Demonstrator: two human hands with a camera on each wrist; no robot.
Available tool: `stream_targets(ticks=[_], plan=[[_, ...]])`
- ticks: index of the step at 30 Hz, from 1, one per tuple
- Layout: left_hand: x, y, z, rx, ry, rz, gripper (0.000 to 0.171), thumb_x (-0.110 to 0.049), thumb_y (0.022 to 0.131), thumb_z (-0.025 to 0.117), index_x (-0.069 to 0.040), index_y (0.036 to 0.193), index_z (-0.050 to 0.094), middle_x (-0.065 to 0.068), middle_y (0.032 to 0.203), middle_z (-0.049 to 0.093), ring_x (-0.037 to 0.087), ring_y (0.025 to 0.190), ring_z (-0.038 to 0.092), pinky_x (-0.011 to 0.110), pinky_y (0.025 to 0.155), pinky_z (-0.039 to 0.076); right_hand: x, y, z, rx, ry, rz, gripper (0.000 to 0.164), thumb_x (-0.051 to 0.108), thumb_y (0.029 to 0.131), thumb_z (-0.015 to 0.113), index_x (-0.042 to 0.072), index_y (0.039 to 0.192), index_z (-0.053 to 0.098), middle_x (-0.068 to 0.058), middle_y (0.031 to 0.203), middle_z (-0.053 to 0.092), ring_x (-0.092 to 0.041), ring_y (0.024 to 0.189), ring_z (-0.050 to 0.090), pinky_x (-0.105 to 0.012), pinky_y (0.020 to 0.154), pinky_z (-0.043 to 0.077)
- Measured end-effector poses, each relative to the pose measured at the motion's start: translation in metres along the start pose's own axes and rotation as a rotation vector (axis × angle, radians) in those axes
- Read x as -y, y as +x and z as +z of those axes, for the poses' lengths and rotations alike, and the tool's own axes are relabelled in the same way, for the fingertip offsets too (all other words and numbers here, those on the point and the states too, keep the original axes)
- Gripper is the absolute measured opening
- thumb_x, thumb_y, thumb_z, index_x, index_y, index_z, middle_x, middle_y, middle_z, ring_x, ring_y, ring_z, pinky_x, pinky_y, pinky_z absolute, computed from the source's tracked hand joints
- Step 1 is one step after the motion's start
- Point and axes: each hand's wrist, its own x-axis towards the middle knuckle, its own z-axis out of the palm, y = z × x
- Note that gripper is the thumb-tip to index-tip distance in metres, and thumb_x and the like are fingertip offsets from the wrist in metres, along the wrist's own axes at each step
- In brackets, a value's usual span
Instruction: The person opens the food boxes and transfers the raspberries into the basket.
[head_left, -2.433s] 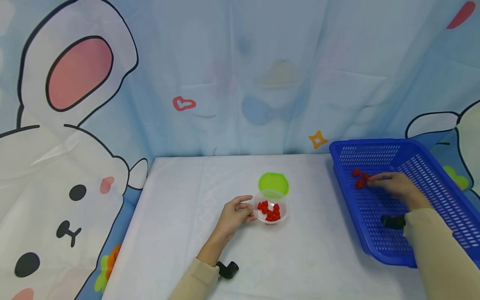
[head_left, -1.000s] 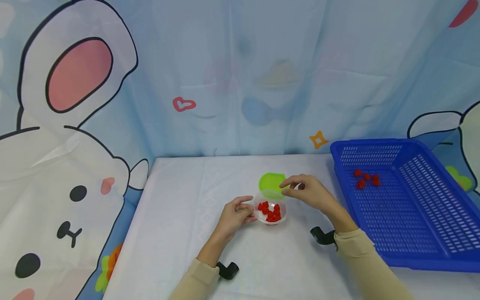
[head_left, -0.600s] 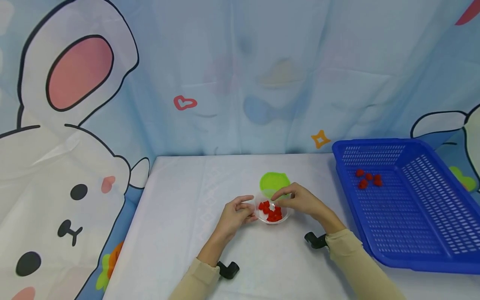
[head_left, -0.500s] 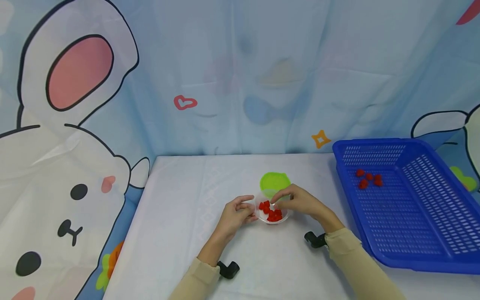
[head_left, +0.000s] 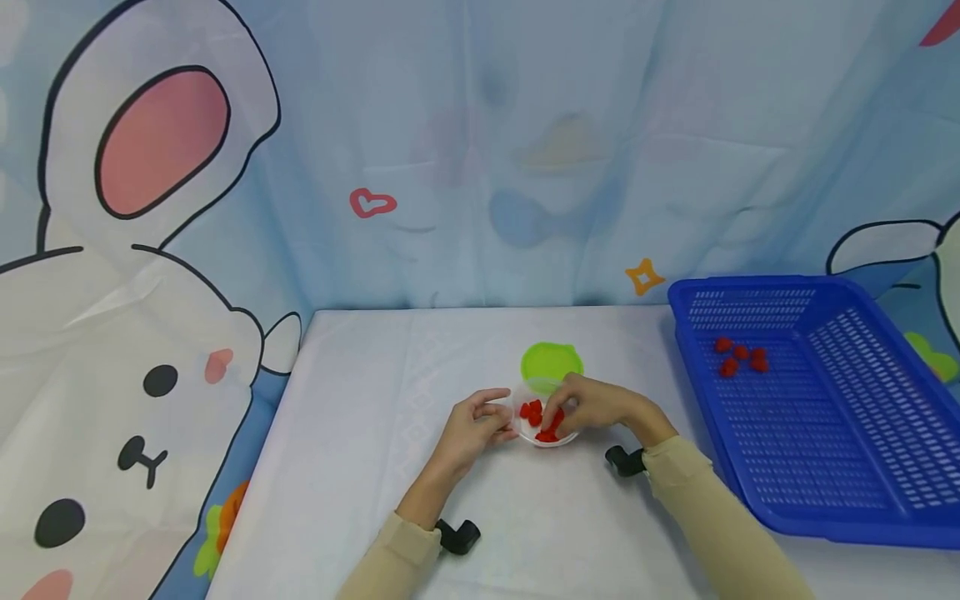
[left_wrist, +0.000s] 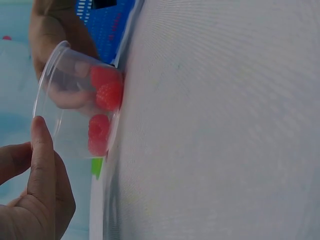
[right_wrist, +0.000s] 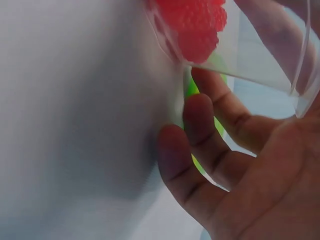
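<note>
while relaxed left hand (head_left: 467, 429) touches cup (left_wrist: 74, 131), bent right hand (head_left: 596, 404) reaches inside.

no text or label can be read.

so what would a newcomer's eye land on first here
Probably the huge white cartoon rabbit printed on the light-blue cloth backdrop, filling the left side of the head view. Then the big blue plastic mesh basket at right, holding bumpy red raspberries. At the centre, the right hand reaches into a small clear plastic cup of more raspberries.
</note>
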Motion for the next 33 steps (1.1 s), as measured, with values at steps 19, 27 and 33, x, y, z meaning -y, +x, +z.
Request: stream_targets(ticks=[19,27,33], plan=[[0.0,-0.001,0.0,0.002,-0.009,0.003,0.04,0.0,0.097,0.065,0.002,0.135,0.057,0.016,0.103,0.061,0.02,0.085,0.064,0.037,0.082,0.061,0.002,0.004,-0.001,-0.008,-0.088,0.129,0.014,0.005,0.078,0.079,0.017,0.082,0.081,0.0,0.09,0.058,-0.024,0.091,0.042,-0.034,0.072,0.043],[0.001,-0.001,-0.001,0.004,-0.02,0.006,0.039,-0.001,0.096,0.066,0.002,0.134,0.058,0.02,0.106,0.061,0.02,0.085,0.064,0.036,0.081,0.062,0.004,0.006,0.003,-0.015,-0.17,0.023,0.016,0.004,0.076,0.081,0.017,0.084,0.083,0.008,0.083,0.069,-0.024,0.086,0.047,-0.031,0.066,0.041],[-0.001,-0.001,-0.001,0.0,-0.024,0.003,0.038,0.001,0.096,0.065,0.003,0.134,0.058,0.016,0.103,0.061,0.019,0.083,0.064,0.036,0.08,0.062,0.012,0.006,0.003,-0.037,-0.257,0.081,0.015,0.007,0.075,0.084,0.021,0.08,0.082,0.011,0.084,0.065,-0.02,0.089,0.046,-0.03,0.068,0.045]])
